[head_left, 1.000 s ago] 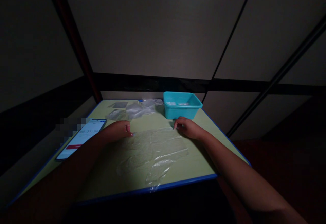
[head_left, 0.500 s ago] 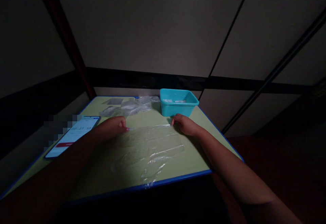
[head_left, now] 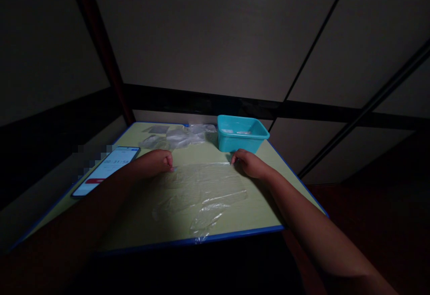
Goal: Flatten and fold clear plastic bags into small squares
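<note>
A clear plastic bag (head_left: 208, 185) lies spread over the table top, wrinkled toward the front edge, where a bit of it hangs over. My left hand (head_left: 161, 161) is closed, pinching the far left corner of the bag between thumb and fingers. At the far right corner, my right hand (head_left: 244, 161) is pinched shut on the same edge, just in front of a turquoise plastic basin (head_left: 240, 143). The bag's far edge runs straight between both hands. Some pale, flat pieces show inside the basin, too small to make out.
Several more clear plastic bags (head_left: 181, 137) lie crumpled at the back of the table (head_left: 134, 228), left of the basin. A phone (head_left: 112, 163) showing a timer rests on the left side, partly behind my left forearm. A panelled wall (head_left: 208, 40) stands behind.
The view has shifted slightly, so everything appears a little farther right. Both hands keep their hold on the bag's far corners, and the bag lies much as before.
</note>
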The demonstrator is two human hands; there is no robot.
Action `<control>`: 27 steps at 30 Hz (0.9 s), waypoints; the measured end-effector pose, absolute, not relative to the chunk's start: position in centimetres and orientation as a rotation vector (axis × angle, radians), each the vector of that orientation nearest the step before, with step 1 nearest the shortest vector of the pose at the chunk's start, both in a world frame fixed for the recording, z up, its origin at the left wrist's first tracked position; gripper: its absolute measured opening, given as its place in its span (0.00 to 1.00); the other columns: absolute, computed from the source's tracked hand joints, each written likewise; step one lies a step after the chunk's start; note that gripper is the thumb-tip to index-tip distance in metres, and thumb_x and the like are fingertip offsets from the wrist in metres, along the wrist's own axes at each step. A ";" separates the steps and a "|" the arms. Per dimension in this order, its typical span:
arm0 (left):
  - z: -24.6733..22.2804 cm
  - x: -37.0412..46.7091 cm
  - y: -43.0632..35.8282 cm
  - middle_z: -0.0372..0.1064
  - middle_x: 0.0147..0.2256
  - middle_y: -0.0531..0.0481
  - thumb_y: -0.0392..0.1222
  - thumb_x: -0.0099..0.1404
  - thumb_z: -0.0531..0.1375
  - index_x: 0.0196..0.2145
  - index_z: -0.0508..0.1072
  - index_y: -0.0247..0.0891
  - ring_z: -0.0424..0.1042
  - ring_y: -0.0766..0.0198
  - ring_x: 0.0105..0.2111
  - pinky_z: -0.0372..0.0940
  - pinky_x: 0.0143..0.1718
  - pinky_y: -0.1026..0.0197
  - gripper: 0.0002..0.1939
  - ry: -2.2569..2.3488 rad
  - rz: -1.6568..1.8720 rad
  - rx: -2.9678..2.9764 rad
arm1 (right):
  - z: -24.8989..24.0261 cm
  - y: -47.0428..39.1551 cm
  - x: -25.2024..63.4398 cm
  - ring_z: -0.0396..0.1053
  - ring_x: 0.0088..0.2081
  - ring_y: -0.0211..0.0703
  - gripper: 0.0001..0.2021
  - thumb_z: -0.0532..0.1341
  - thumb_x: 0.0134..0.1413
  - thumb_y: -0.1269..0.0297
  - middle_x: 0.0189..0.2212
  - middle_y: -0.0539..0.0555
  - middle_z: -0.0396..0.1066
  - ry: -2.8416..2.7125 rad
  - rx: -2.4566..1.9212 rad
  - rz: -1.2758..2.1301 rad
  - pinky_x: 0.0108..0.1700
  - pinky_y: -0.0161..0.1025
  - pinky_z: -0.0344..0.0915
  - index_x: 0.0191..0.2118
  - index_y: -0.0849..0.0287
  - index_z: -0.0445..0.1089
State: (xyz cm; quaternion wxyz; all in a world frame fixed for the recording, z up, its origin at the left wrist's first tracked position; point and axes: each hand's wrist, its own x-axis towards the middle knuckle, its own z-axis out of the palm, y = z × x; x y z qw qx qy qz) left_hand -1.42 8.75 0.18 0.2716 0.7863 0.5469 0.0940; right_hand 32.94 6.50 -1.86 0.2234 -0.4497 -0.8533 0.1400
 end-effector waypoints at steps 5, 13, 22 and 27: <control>-0.3 -1.9 9.1 0.60 0.20 0.56 0.45 0.45 0.58 0.22 0.64 0.40 0.61 0.64 0.23 0.52 0.23 0.64 0.08 1.398 0.254 2.102 | -1.9 6.6 33.0 0.65 0.35 0.42 0.16 0.51 0.41 0.84 0.31 0.55 0.69 -2.334 -1.253 0.403 0.40 0.36 0.60 0.31 0.60 0.71; -0.6 -2.7 9.4 0.65 0.23 0.54 0.41 0.45 0.55 0.28 0.67 0.40 0.64 0.62 0.26 0.55 0.25 0.64 0.09 1.365 0.230 2.151 | -2.0 6.7 33.1 0.67 0.37 0.43 0.15 0.51 0.43 0.83 0.32 0.56 0.71 -2.318 -1.261 0.411 0.42 0.38 0.61 0.32 0.61 0.71; 0.4 -1.9 8.7 0.64 0.22 0.54 0.45 0.48 0.56 0.25 0.66 0.40 0.64 0.62 0.25 0.54 0.24 0.63 0.07 1.474 0.222 2.148 | -2.1 6.7 33.2 0.67 0.37 0.43 0.14 0.52 0.45 0.82 0.33 0.56 0.72 -2.304 -1.258 0.423 0.41 0.38 0.62 0.32 0.61 0.71; 0.8 -1.2 8.2 0.67 0.27 0.51 0.46 0.54 0.52 0.27 0.67 0.39 0.67 0.60 0.30 0.56 0.29 0.62 0.09 1.573 0.347 2.240 | -1.8 6.6 33.1 0.67 0.38 0.43 0.15 0.50 0.45 0.82 0.33 0.56 0.71 -2.326 -1.266 0.408 0.42 0.38 0.62 0.32 0.62 0.71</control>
